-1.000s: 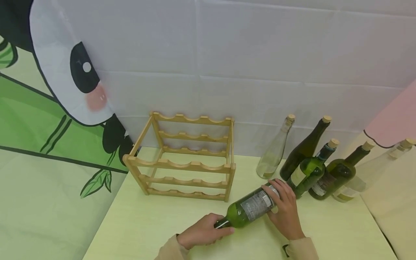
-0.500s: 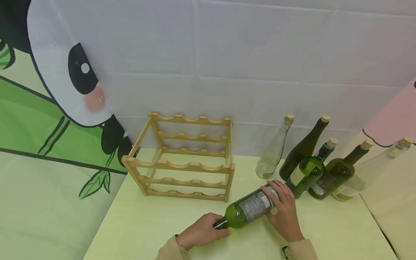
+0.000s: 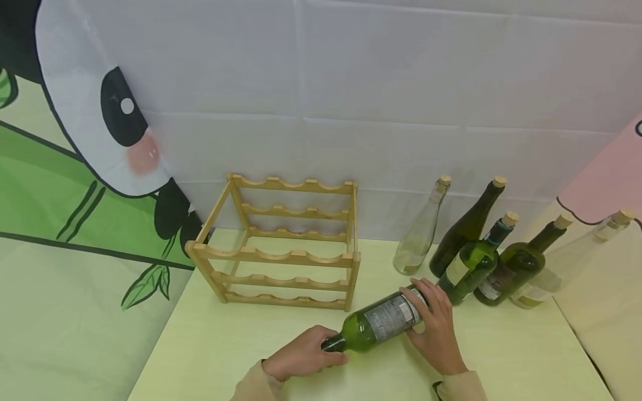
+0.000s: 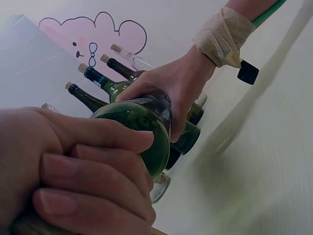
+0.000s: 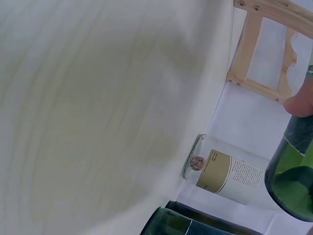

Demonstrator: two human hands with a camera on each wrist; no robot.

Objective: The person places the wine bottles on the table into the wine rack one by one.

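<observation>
A green glass wine bottle (image 3: 383, 323) with a grey label lies tilted between both hands, its neck toward the left and its base toward the right. My left hand (image 3: 303, 353) grips the dark neck, fingers curled round it; in the left wrist view those fingers (image 4: 98, 181) hide the neck. Near the base, my right hand (image 3: 435, 328) holds the body with its fingers over the top and the thumb on the near side. The right wrist view shows the bottle's lower end (image 5: 293, 181) above the tabletop and the right thumb (image 5: 301, 100) against the glass.
A wooden wine rack (image 3: 291, 257) with scalloped rails stands at the back left of the table (image 3: 200, 356). Corked bottles stand behind the right hand: a clear bottle (image 3: 416, 245), a dark green bottle (image 3: 458, 239), and several more to the right. A printed cloth (image 3: 301, 67) hangs behind.
Both hands and the bottle have shifted slightly left, the neck end a little more. The grip of each hand stays the same. The head view has also moved a little.
</observation>
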